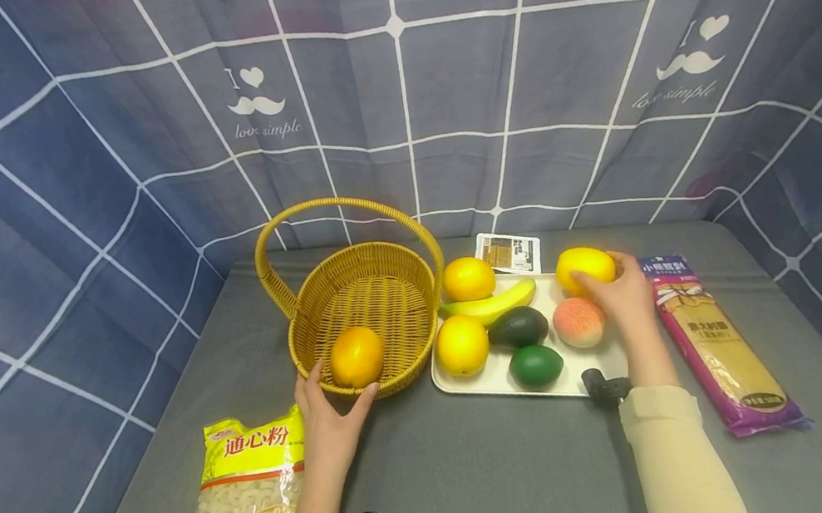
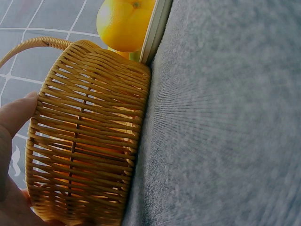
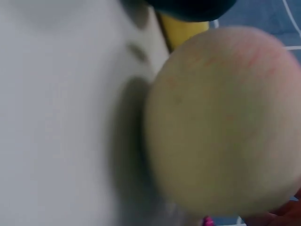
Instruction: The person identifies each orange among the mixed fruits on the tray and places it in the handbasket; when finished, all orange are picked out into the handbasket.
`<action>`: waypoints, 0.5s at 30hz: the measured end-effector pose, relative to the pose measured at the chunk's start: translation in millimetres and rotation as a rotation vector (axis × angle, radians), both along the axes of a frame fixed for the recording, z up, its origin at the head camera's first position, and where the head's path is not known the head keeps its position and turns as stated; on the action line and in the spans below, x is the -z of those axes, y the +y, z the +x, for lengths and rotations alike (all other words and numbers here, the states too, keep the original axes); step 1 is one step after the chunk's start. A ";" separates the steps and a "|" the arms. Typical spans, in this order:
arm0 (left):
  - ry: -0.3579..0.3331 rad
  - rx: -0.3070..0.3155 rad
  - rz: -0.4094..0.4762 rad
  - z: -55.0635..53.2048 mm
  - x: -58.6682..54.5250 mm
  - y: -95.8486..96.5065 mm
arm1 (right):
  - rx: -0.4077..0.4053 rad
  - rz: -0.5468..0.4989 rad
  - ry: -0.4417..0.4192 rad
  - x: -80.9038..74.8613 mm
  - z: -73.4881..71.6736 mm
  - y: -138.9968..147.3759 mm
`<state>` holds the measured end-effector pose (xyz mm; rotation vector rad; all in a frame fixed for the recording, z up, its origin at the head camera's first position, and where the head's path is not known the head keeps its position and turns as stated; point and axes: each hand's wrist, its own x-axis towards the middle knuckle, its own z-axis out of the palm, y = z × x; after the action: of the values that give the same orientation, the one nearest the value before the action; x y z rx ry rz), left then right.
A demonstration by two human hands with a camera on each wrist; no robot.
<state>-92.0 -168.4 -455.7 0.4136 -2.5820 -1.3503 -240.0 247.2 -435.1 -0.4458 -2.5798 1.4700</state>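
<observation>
My left hand [image 1: 331,424] holds the front rim of a round wicker basket [image 1: 418,323], its thumb and fingers spread along the edge. Inside the basket, near that hand, lies an orange [image 1: 357,357]. The left wrist view shows the woven side [image 2: 89,127] close up. Over the back right of a white tray [image 1: 496,388], my right hand [image 1: 624,293] grips a yellow oval fruit [image 1: 582,265] that looks like a lemon. Just in front of it sits a peach [image 1: 579,322], which fills much of the right wrist view [image 3: 225,122]; the held fruit is hidden there.
Also on the tray are two orange-yellow round fruits [image 1: 468,278], a banana [image 1: 495,304], a dark avocado [image 1: 518,327] and a green oval fruit [image 1: 536,365]. A printed card [image 1: 508,252] lies behind. Pasta bags flank the sides: macaroni [image 1: 247,483] left, long noodles [image 1: 721,341] right.
</observation>
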 end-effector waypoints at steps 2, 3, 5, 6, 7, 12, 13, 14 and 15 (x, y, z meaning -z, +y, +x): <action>0.000 -0.001 0.000 -0.1 0.4 -0.1 | 0.002 -0.004 0.025 -5.2 0.9 -1.3; -0.001 -0.002 0.001 -0.1 0.5 -0.1 | 0.004 -0.004 0.036 -7.9 1.5 -2.0; -0.005 -0.002 0.001 -0.1 0.5 0.0 | 0.008 -0.013 0.055 -13.7 3.1 -3.9; -0.006 -0.002 0.001 -0.1 0.4 0.1 | 0.009 -0.016 0.064 -16.6 3.8 -4.9; -0.007 -0.002 0.001 -0.1 0.3 0.1 | 0.010 -0.019 0.074 -19.6 4.7 -6.3; -0.011 0.000 0.003 -0.1 -0.5 0.4 | 0.011 -0.013 0.111 -35.7 10.7 -15.8; -0.011 0.000 0.002 -0.1 -0.6 0.4 | 0.010 -0.013 0.115 -39.5 12.6 -18.6; -0.012 -0.001 0.001 -0.1 -0.7 0.4 | 0.007 -0.012 0.118 -43.2 14.7 -21.7; -0.012 -0.002 0.000 -0.1 -0.8 0.3 | 0.000 -0.017 0.122 -46.8 16.8 -25.1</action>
<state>-92.1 -168.1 -454.9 0.4248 -2.5907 -1.3516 -223.2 222.1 -388.3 -0.3461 -2.4749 1.4713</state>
